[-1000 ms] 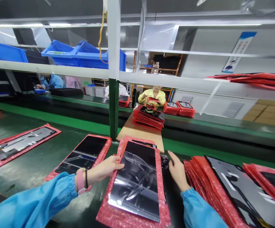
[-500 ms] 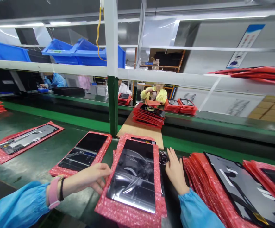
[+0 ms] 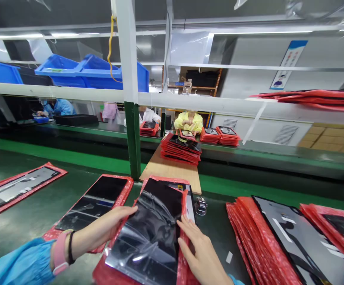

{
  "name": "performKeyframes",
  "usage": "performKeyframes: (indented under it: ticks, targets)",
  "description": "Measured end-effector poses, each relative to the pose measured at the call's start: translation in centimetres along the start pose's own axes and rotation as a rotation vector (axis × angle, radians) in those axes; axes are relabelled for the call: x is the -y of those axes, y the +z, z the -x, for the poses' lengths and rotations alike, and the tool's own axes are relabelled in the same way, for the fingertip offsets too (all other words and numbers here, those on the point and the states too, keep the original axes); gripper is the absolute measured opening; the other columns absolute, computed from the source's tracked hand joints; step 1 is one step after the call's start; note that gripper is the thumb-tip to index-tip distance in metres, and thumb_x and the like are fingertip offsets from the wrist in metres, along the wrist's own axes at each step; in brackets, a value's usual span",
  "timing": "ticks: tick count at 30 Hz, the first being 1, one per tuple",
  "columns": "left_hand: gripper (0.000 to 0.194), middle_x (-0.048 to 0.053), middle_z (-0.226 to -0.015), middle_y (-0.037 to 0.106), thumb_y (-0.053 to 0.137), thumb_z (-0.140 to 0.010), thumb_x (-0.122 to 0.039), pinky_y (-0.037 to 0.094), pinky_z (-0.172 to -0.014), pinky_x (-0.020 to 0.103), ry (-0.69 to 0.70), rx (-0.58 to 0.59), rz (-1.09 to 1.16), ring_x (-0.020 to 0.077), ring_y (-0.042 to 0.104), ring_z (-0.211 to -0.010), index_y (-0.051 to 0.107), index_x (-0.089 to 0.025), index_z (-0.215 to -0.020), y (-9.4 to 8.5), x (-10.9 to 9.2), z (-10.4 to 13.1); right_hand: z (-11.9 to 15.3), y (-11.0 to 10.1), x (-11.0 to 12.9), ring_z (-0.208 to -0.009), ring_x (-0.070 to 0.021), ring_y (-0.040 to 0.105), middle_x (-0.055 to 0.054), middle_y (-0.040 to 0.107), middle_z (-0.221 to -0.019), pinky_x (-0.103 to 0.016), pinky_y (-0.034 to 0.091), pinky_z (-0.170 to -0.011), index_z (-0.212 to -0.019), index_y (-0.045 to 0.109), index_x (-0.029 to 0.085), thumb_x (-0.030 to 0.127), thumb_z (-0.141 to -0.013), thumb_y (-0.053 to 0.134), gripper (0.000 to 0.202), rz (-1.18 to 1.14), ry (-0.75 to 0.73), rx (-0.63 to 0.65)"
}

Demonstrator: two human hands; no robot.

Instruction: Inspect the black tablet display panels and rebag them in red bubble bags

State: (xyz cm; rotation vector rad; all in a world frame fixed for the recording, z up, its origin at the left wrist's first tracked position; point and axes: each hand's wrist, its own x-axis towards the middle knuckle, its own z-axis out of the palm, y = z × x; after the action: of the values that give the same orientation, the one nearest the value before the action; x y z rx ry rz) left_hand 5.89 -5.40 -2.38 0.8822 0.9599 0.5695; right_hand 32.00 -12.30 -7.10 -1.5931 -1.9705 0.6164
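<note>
A glossy black screen panel (image 3: 151,225) with wrinkled clear film lies on a red bubble-wrap bag (image 3: 112,273) in front of me. My left hand (image 3: 106,227) grips its left edge, with the thumb uppermost and the other fingers mostly hidden. Along the right edge, my right hand (image 3: 201,247) holds the panel and bag, fingers bent over the side. Under them, another panel (image 3: 191,204) shows partly at the far right corner. A small shiny metal object (image 3: 200,206) sits just beyond my right hand.
Left of the panel lie another black screen (image 3: 100,198) and a grey-backed panel (image 3: 26,184) on red wrap. Red bags are stacked at right under a grey-backed panel (image 3: 296,233). A green-and-white post (image 3: 133,138) rises ahead. Across the bench is a co-worker in yellow (image 3: 189,122).
My right hand has come left from the bench onto the panel's right edge. My left hand has closed on the left edge. Panel and bag have shifted toward me and look tilted.
</note>
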Motion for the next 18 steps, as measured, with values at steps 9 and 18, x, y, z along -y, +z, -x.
performKeyframes:
  ticks: [9, 18]
  targets:
    - [0.041, 0.007, -0.091, 0.077, 0.08, -0.062, -0.028, 0.052, -0.086, 0.039, 0.137, -0.14, 0.041, 0.0303, 0.07, -0.092, 0.071, -0.016, -0.099, -1.9, -0.8, -2.4, -1.7, -2.3, -3.3, -0.087, -0.0223, 0.066, -0.008, 0.07, -0.097, -0.032, 0.05, -0.077, -0.098, 0.063, 0.02, 0.041, -0.088, 0.042, 0.031, -0.149, 0.148, -0.281]
    - [0.043, -0.006, -0.083, 0.077, 0.085, -0.052, -0.036, 0.052, -0.087, 0.041, 0.412, -0.591, 0.078, 0.0342, 0.065, -0.104, 0.075, -0.026, -0.093, -14.0, -0.4, -0.5, -3.2, -2.2, -5.2, -0.053, -0.0158, 0.048, 0.005, 0.051, -0.05, -0.027, 0.031, -0.054, -0.065, 0.046, 0.023, 0.04, -0.069, 0.067, 0.027, -0.14, 0.362, -0.112]
